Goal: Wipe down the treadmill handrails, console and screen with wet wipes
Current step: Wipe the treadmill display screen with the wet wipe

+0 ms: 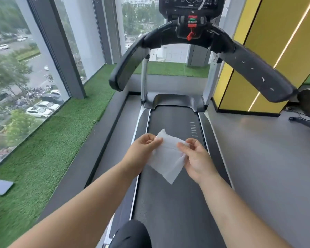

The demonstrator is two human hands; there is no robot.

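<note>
Both hands pinch the wet wipe (167,158) above the treadmill belt (174,203), left hand (143,151) and right hand (195,158) spreading it; pulled too hard, the thin sheet could tear or drop.

One treadmill (174,122), two handrails (128,65), one console (190,4), one wet wipe (168,161), one left hand (141,153), one right hand (197,160), one red safety clip (191,35), one grey pad (0,186)

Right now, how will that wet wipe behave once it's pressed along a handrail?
Probably floppy: the wet wipe sags between left hand and right hand, lower corner drooping. Likely light: fingertip pinches carry it. Looks thin, so may bunch.
</note>
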